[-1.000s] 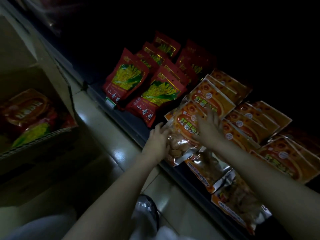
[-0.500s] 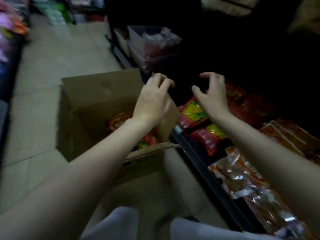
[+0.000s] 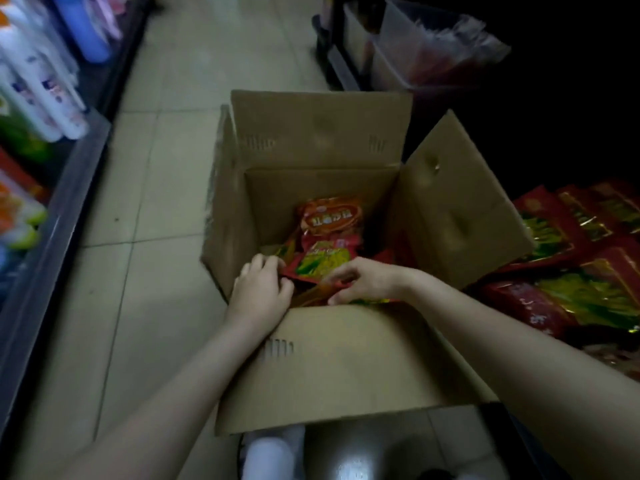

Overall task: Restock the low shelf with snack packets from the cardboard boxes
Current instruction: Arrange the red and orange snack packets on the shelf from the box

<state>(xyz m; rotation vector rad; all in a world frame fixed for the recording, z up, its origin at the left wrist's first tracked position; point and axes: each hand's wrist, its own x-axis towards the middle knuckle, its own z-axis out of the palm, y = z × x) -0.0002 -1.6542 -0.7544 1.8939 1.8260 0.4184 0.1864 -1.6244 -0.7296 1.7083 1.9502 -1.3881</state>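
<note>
Hands are both down inside the open cardboard box, at its near edge. The left hand has its fingers curled over the left corner of a red and yellow snack packet, gripping it. The right hand reaches in from the other side, its fingers bent around the packet's lower right edge, so the packet sits between the two hands. Just beyond it, deeper in the box, lies an orange packet, face up and untouched. The box stands on a pale tiled floor with all four flaps turned outward. To its right, the low shelf carries rows of red and yellow packets in deep shadow. Further up that side sit clear plastic bins. Across the aisle on the left, a shelf holds white and blue bottles, blurred.
</note>
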